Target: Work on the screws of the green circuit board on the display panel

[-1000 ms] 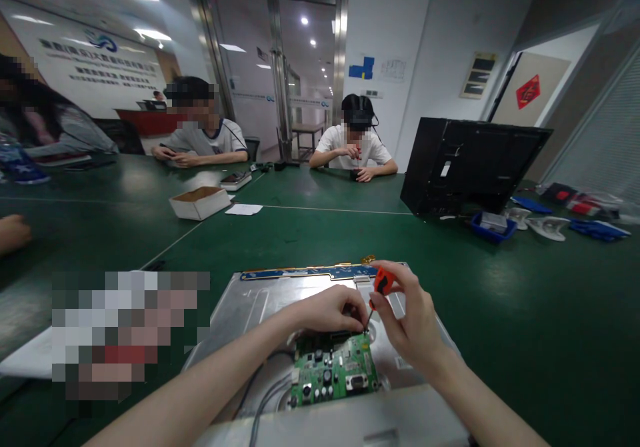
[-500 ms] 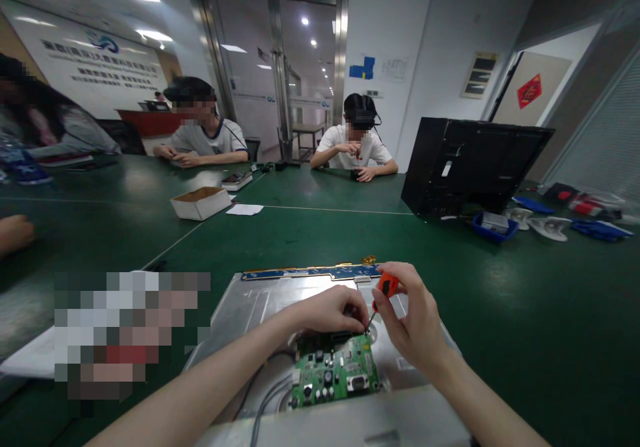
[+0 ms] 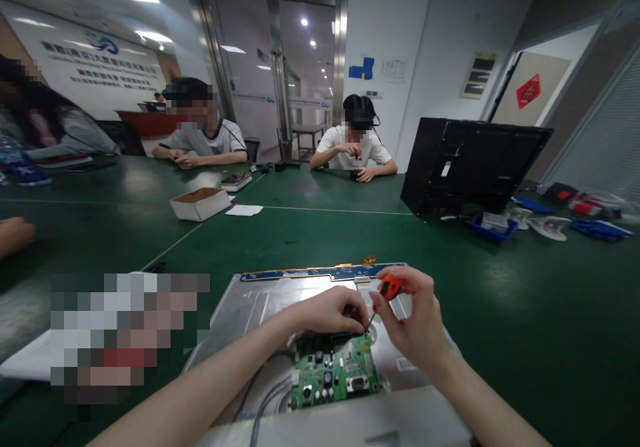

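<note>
My right hand [image 3: 417, 313] grips a screwdriver [image 3: 390, 287] by its orange and black handle. The shaft slants down to the upper right corner of a green circuit board [image 3: 337, 370]. Beside that tip, the fingers of my left hand [image 3: 337, 310] are curled together, thumb and forefinger close to the shaft; what they pinch, if anything, is hidden. The board lies on a silver metal panel [image 3: 245, 313] with a narrow blue board [image 3: 295, 273] along its far edge. Grey cables [image 3: 270, 400] run from the board's left side towards me.
On the green table [image 3: 310, 233] stand a white open box [image 3: 200, 205] and a black monitor [image 3: 475, 167]. A blue tray [image 3: 493, 230] with a small item sits by the monitor. Several people sit around the far and left sides.
My right hand has turned slightly and the screwdriver handle has rotated in its fingers. My left hand stays in place, as does the board.
</note>
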{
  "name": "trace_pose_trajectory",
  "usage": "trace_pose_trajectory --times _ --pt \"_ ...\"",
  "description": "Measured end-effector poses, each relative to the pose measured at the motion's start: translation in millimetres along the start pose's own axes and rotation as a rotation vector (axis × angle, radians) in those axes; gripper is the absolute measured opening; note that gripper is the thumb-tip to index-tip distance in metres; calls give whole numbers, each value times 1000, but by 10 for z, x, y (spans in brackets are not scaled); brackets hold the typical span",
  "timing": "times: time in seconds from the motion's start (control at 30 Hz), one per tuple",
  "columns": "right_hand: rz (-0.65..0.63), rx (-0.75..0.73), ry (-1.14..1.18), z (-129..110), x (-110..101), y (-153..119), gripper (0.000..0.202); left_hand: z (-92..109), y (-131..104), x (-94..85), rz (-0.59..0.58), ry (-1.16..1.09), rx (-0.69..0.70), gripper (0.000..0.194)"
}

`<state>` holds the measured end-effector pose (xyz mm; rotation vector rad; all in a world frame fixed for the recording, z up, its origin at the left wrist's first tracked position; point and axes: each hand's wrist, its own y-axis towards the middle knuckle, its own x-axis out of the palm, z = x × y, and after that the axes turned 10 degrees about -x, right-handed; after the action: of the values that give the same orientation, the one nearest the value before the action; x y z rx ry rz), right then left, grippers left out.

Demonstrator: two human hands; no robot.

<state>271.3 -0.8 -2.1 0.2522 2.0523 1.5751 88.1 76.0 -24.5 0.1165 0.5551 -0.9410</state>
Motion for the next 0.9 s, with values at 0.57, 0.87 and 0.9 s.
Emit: trace_pose_trajectory --times 0.57,0.87,0.9 --pt "-99 -12 10 -15 -25 18 43 5 -4 7 -6 6 -21 6" --pt "-48 -9 17 1 -8 16 41 -19 3 2 -2 9 -11 7" --pt "-52 -13 28 -3 -4 18 41 -23 4 1 -4 8 -8 7"
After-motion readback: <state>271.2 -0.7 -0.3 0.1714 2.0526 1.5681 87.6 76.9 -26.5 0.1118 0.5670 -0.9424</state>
